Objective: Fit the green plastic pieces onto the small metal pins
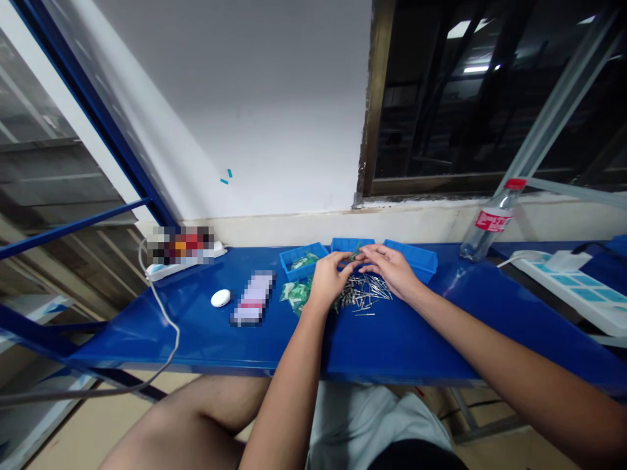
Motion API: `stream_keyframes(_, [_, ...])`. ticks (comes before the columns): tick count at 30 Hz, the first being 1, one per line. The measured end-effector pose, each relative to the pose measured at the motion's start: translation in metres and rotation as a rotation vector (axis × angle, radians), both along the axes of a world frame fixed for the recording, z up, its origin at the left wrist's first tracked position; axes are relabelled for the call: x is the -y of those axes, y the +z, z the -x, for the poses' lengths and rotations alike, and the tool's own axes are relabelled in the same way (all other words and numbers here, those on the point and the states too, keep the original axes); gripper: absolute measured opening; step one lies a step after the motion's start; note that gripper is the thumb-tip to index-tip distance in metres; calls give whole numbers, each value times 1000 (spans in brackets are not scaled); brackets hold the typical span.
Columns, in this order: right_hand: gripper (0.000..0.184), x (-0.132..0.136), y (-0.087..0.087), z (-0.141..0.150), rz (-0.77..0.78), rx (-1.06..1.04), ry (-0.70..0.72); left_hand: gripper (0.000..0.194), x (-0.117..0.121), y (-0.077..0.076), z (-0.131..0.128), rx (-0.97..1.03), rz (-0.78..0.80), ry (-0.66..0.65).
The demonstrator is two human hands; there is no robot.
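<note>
My left hand (329, 277) and my right hand (390, 268) meet above a pile of small metal pins (365, 294) on the blue bench (392, 339). The fingertips of both hands are pinched together around a small piece I cannot make out, just in front of the middle blue tray (349, 245). A heap of small green parts (294, 292) lies left of my left hand. The left blue tray (302, 258) holds more green parts. The right blue tray (414, 256) sits behind my right hand.
A white oval object (220, 297) and a blurred flat item (253, 299) lie on the bench at left. A power strip with a cable (161, 267) sits at the back left. A plastic bottle (490, 222) and a white power strip (573, 287) stand at right.
</note>
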State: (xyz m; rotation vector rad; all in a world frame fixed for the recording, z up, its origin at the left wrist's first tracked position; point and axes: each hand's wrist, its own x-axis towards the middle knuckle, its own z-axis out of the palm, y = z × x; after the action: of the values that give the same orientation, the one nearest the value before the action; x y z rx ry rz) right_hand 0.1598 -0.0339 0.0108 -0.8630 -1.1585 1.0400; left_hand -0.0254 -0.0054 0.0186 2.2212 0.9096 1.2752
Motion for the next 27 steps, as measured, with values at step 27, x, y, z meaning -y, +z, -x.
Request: stream_keyframes(27, [48,-7,-10,-1,-32,165,-214,24,2,5,1,43,-15,-18])
